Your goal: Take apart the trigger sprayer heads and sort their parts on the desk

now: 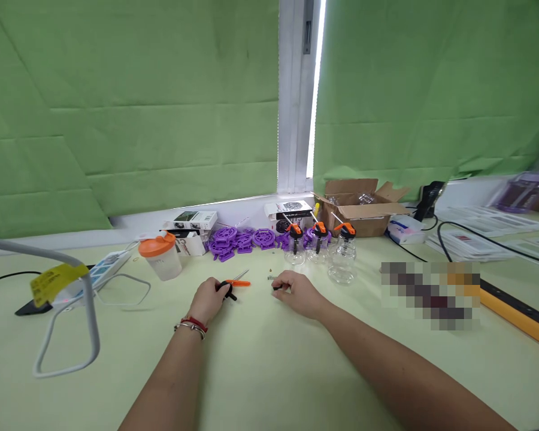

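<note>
My left hand (208,300) is closed on a round black plastic part (226,291) with a short stub sticking out. Just beyond it lie an orange plastic piece (239,283) and a thin metal rod (241,275). My right hand (299,292) pinches a small black piece (277,288) between thumb and fingertips; its exact kind is too small to tell. Beside those fingertips a small spring (272,278) rests on the table. To the right stand clear glass bottles (342,263) with black and orange spouted tops.
Purple wheel-shaped plastic parts (224,239) are heaped behind my hands. An orange-lidded cup (160,257) and a power strip (103,272) stand left, near a bent grey tube (90,323). An open cardboard box (363,212) sits at the back; a cable (489,230) runs right.
</note>
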`<state>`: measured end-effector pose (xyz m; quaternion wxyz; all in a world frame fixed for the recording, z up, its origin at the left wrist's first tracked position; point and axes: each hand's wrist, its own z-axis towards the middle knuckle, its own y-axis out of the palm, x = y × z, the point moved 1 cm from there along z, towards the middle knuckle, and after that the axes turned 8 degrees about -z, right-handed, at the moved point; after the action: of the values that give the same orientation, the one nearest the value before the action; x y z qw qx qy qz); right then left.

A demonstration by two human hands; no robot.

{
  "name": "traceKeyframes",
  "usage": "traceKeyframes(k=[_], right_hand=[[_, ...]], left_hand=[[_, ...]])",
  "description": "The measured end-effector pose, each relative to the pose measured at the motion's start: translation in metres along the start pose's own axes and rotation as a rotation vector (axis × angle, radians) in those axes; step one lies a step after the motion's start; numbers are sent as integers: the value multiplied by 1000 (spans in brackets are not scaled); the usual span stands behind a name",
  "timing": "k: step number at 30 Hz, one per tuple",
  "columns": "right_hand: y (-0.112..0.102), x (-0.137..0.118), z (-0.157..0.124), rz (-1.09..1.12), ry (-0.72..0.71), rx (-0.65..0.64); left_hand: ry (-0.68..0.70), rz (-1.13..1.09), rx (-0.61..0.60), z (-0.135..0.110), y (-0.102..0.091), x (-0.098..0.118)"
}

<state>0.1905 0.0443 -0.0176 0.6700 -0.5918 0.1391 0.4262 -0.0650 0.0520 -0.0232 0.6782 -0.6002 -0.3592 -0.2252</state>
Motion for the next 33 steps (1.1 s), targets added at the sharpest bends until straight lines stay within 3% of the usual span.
traceKeyframes(k=[4, 8, 11, 14, 17, 20, 23, 30, 33], right_hand=[[16, -14, -2, 69, 101, -16], [14, -34, -3, 440, 251, -1], [6, -49, -10, 758, 343, -104], [3, -55, -22, 892, 296, -215], [0, -51, -31, 868, 247, -165], [-5, -43, -33, 698, 224, -81], [-5, -37, -30, 537, 252, -58], [10, -30, -31, 534, 340, -83], [8, -31, -33, 566, 348, -35]], left_hand=[[35, -111, -47, -4, -3, 5], [192, -355, -197, -26, -5, 30], [360, -525, -309, -50, -3, 54], [392, -599, -375, -67, 2, 68], [310, -708, -489, -72, 7, 70], [155, -816, -644, -71, 14, 67], [13, -888, -719, -70, 23, 63], [-191, -1016, -743, -61, 36, 44], [-230, -1100, -671, -55, 34, 41]])
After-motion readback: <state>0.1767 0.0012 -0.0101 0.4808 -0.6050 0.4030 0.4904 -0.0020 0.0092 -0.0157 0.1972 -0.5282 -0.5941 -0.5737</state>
